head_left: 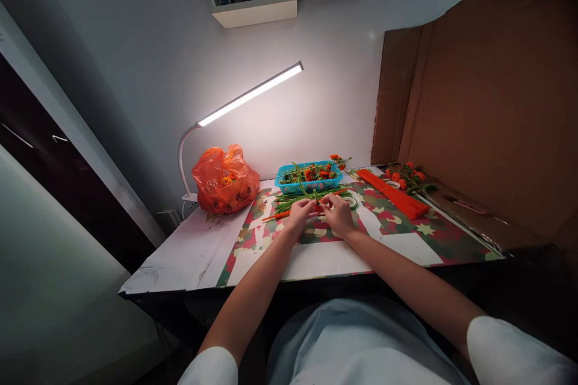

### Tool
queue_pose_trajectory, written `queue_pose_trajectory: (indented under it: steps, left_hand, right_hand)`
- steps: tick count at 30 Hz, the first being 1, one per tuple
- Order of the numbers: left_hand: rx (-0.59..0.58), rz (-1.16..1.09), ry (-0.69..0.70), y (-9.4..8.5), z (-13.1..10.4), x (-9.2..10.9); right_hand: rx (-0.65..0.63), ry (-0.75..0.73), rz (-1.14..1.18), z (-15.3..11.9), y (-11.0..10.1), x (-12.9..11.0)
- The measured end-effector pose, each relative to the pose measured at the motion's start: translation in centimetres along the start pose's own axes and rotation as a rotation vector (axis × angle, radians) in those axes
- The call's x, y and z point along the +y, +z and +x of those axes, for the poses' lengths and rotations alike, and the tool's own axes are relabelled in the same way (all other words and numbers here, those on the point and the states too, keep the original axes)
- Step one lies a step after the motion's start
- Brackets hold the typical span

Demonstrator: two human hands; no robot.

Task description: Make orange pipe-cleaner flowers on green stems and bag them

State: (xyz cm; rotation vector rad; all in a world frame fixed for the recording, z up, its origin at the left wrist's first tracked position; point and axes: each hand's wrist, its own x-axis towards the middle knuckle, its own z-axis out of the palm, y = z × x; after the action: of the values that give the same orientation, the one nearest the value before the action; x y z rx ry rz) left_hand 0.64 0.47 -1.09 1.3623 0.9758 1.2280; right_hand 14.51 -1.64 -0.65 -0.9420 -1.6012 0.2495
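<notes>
My left hand (301,213) and my right hand (338,215) meet over the middle of the table, fingertips pinched together. Between them is a bent green chenille stem (315,194), its upper end sticking up above the fingers. Just behind my hands lies a bundle of green chenille stems (285,202). A thin orange stem (275,215) crosses the table beside my left hand. Close to my right hand rests a pale ring-shaped roll (353,203), partly covered. What exactly the fingertips press on is too small to make out.
Behind the stems stands a blue basket (311,186) of orange flowers on green stems. An orange plastic bag (228,183) sits left, under a clip lamp (250,95). To the right are orange chenille stems (397,195), orange flowers (404,175) and a tall cardboard sheet (487,102).
</notes>
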Motion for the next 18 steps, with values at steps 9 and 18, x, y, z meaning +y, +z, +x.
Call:
queue_pose_trajectory:
  steps: [9,18]
  left_hand:
    - [0.108,0.12,0.151,0.6,-0.4,0.2]
    - [0.251,0.146,0.389,1.5,-1.4,1.7]
  right_hand:
    - [0.043,0.195,0.127,-0.3,0.9,0.8]
    - [-0.151,0.39,0.316,0.6,3.0,3.9]
